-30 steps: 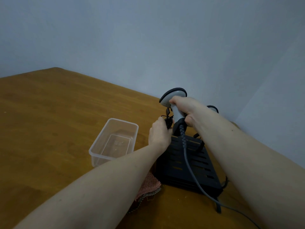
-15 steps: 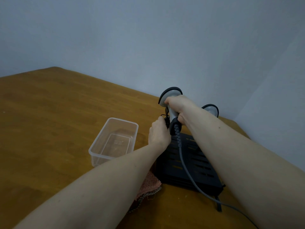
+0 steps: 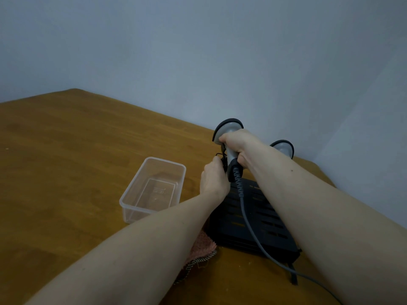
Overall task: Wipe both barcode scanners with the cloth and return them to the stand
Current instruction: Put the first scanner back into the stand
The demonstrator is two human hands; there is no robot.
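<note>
My right hand (image 3: pixel 239 143) grips the handle of a grey barcode scanner (image 3: pixel 226 126), held upright at the far end of the black slotted stand (image 3: pixel 259 219). Its grey cable (image 3: pixel 248 225) runs back over the stand toward me. My left hand (image 3: pixel 213 179) holds the stand's black holder just left of the scanner's handle. A second scanner (image 3: pixel 283 147) stands behind my right forearm, only its grey head visible. The pink cloth (image 3: pixel 199 249) lies on the table beneath my left forearm, partly hidden.
A clear plastic tub (image 3: pixel 154 190) sits on the wooden table (image 3: pixel 66 161) left of the stand. Blue-grey walls close in behind and to the right, meeting at a corner near the stand.
My right hand has carried the scanner slightly up and away from me, and the second scanner's head has come into view behind my forearm. My left hand has stayed at the holder.
</note>
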